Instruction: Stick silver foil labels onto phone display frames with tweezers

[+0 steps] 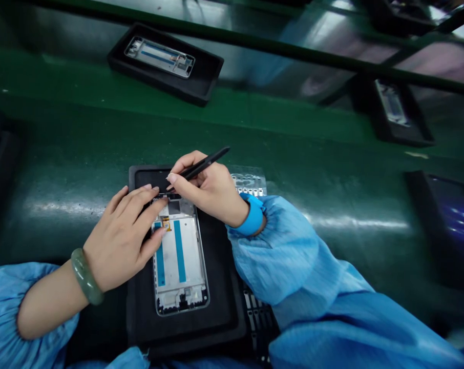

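A silver phone frame (pixel 189 241) with two blue adhesive strips lies in a black foam tray (pixel 224 302) in front of me. My left hand (pixel 122 233) rests over the frame's upper left edge, its fingers outstretched and holding nothing. The thumb is close to a small orange flex cable (pixel 166 224). Slim black tweezers (pixel 205 163) are pinched in my right hand (pixel 212 192), slanting down to the top edge of the frame. Their tip is close to my left fingertips, and the fingers partly hide what it touches.
Behind the tray, another phone frame (pixel 159 56) sits in a black foam tray (pixel 205 82). A further tray (pixel 412 128) with a frame is at the right, and a dark tray (pixel 427 220) is nearer. Sheets of small parts (pixel 249 179) lie beside my right wrist. The bench (pixel 82 138) is green.
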`<state>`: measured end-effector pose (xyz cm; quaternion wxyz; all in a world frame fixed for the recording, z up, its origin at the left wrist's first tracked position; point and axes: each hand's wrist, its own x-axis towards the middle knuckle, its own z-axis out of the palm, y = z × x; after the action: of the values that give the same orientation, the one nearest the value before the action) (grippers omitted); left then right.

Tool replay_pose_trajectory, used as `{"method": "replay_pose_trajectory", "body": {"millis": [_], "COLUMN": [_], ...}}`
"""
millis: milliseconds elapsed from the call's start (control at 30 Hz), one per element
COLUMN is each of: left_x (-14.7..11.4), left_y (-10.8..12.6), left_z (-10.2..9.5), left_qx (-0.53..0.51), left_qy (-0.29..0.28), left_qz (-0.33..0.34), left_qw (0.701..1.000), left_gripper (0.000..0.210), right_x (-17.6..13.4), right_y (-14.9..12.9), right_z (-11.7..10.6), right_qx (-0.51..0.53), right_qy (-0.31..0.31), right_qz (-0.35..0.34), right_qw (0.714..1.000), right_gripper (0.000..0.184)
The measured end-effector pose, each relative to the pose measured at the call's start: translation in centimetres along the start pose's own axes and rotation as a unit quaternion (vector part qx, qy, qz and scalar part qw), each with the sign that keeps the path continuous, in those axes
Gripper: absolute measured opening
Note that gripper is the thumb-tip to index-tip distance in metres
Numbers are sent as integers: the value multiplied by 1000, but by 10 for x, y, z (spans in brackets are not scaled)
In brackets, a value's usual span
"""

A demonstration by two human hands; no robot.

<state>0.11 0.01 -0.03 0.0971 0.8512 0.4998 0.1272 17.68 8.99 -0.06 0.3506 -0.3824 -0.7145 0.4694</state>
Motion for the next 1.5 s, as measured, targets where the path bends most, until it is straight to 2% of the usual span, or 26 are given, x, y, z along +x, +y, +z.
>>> {"method": "replay_pose_trajectory", "body": {"millis": [1067, 1333, 1500], "left_x": [-1, -1, -1], "left_y": [-2, -2, -2], "left_z": [-1, -1, -1], "left_qx": [4, 7, 8], "left_qy": [5, 9, 10], "left_qz": [14, 15, 17], "left_qw": [1000, 1000, 1000], "left_gripper": [41, 41, 41], "right_x": [1, 1, -1], "right_y": [-2, -3, -3], "right_z": [1, 0, 0], "right_qx": [-27, -62, -82], "right_qy": [14, 4, -5], "right_qz": [-22, -50, -110], "right_qw": [999, 997, 990], "right_gripper": [14, 9, 6]}}
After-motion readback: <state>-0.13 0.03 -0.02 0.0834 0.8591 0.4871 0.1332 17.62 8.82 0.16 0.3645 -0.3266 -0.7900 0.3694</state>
